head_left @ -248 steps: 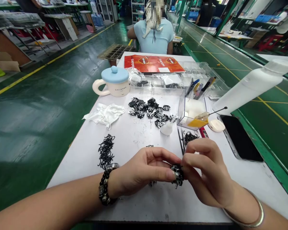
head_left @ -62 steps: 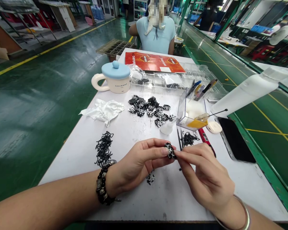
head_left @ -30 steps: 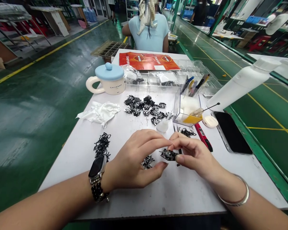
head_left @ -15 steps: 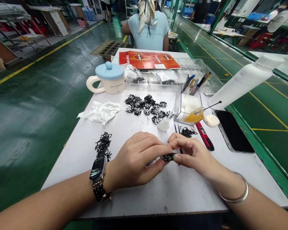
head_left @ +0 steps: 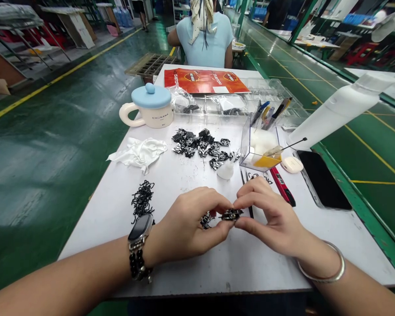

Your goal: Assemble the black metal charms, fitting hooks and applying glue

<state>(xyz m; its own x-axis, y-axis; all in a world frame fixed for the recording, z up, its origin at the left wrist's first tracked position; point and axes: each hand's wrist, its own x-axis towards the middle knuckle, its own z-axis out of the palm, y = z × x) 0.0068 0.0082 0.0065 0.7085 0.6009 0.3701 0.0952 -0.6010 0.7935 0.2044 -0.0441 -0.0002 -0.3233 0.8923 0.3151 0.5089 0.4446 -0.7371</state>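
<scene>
Between my two hands, over the front of the white table (head_left: pixel 266 267), is a small black-and-silver part (head_left: pixel 231 214), too small to name. My left hand (head_left: pixel 194 221) pinches it from the left with thumb and forefinger. From the right, the thumb and fingertips of my right hand (head_left: pixel 271 215) close on its other side. More small black-and-silver pieces (head_left: pixel 205 220) show behind my left fingers, partly hidden. A pile of similar parts (head_left: pixel 200 142) lies farther back. Thin black curved pieces (head_left: pixel 142 197) are heaped left of my left hand.
A lidded mug (head_left: pixel 154 109) and a white cloth (head_left: pixel 140 152) are at left. Rightward are a clear box with pens (head_left: pixel 260 149), a small white bottle (head_left: pixel 225 170), a red cutter (head_left: pixel 283 186), a phone (head_left: pixel 324 180) and a leaning white bottle (head_left: pixel 337 109). A person (head_left: pixel 204 39) sits ahead.
My left fingers have drawn back and more of the held part shows. My right fingers have lifted and spread a little, still at its right side. The view has shifted slightly.
</scene>
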